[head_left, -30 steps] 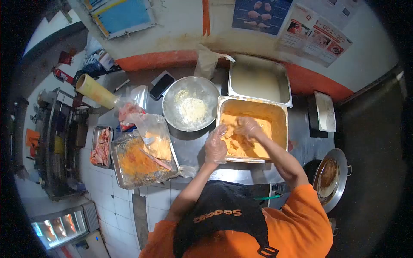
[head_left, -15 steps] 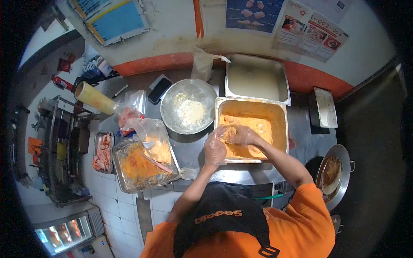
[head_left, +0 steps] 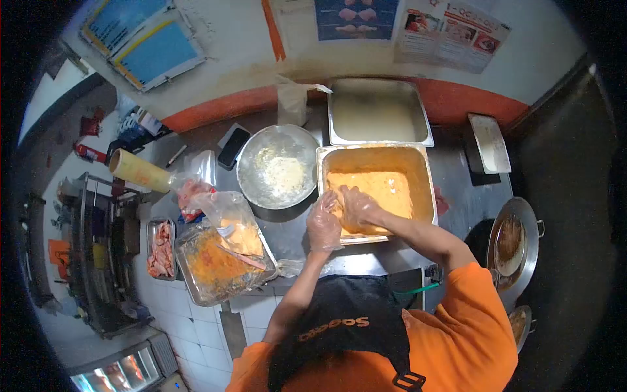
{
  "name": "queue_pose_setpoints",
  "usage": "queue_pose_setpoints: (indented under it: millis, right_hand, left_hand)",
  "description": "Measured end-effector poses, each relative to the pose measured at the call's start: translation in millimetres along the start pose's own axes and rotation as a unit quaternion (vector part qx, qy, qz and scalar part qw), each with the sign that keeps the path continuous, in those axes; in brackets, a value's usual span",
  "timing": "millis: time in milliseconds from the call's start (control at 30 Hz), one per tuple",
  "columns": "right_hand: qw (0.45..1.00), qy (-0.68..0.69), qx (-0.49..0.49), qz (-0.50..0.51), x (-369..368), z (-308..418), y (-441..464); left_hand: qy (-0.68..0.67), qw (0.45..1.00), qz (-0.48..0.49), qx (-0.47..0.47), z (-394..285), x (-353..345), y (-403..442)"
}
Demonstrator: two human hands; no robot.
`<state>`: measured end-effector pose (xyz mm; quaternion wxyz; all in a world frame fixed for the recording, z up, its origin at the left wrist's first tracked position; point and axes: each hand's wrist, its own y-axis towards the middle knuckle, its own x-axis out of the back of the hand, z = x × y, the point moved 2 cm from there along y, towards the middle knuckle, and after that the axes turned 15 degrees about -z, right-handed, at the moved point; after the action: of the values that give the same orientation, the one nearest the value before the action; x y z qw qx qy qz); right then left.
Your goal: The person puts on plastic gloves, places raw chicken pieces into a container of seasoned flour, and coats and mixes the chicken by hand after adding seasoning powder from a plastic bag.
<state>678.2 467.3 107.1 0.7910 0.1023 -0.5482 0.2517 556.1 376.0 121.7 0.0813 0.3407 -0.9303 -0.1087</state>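
1. The steel table (head_left: 450,179) carries everything the person has within reach.
2. The deep pan (head_left: 379,160) sits near the table's front edge, its longer side seemingly running left to right; orange mixture (head_left: 385,189) spreads across its floor, directly under the right hand and rightward of the left.
3. Behind it, the rear pan (head_left: 382,142) holds pale, cloudy liquid.
4. Further left, the shallow tray (head_left: 194,289) bears orange residue and a clear bag (head_left: 241,234).
5. The round bowl (head_left: 251,173), just left of the deep pan, contains pale powder (head_left: 286,175).
6. The right hand (head_left: 360,208), clear-gloved, is nearer the mixture, bent inside the pan's front-left corner; whether its fingers pinch anything cannot be told.
7. The left hand (head_left: 324,225), also gloved, is at the left rim, fingers reaching inward; its grip cannot be told.
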Motion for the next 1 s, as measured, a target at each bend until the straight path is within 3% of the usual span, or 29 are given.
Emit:
queue_pose_setpoints:
  millis: [67,167,267,367,400,500,533,633,667,900,933,1000]
  right_hand:
    - [0.998,0.014,0.058,0.0,3.1,-18.0,25.4]
    - [0.997,0.051,0.041,-0.036,5.7,-47.7,59.2]
    - [0.992,0.112,0.019,0.055,65.4,-23.4,51.8]
    - [0.957,0.282,0.001,-0.074,20.4,-67.0,58.6]
    - [0.993,0.114,-0.002,-0.031,53.7,-41.9,48.7]
    - [0.992,-0.104,0.075,0.002,22.2,-24.8,39.2]
    - [0.99,-0.127,0.03,0.05,31.1,-5.1,35.0]
    - [0.99,-0.017,0.105,-0.094,-21.4,-33.8,44.5]
    - [0.993,0.047,0.054,-0.095,-28.4,-43.5,46.8]
    - [0.98,0.126,-0.132,0.084,66.5,-30.6,72.9]
    - [0.936,0.31,-0.116,0.119,70.0,-30.8,70.9]
    - [0.978,0.186,-0.064,0.074,73.4,-23.9,68.6]
  left_hand:
    - [0.036,0.999,0.016,-0.022,-6.5,3.0,2.8]
    - [0.045,0.999,0.012,-0.024,-26.0,3.4,5.9]
    - [0.022,0.999,0.012,-0.039,-23.9,4.7,6.5]
    - [0.022,0.999,0.008,-0.03,-25.0,4.5,6.5]
    - [0.016,1.0,0.006,-0.019,-22.3,3.0,6.6]
    - [0.009,1.0,0.009,-0.008,-10.3,1.3,4.4]
    - [0.014,1.0,0.01,-0.02,-8.6,1.6,4.2]
    - [0.016,1.0,0.014,0.003,-5.0,2.5,0.7]
    - [0.019,1.0,0.016,-0.001,-3.1,2.7,1.4]
    - [0.011,0.999,0.033,0.017,-12.3,4.9,5.2]
    - [0.009,0.999,0.033,0.022,-10.4,5.1,5.1]
    - [0.002,0.999,0.033,0.032,-8.8,3.0,4.6]
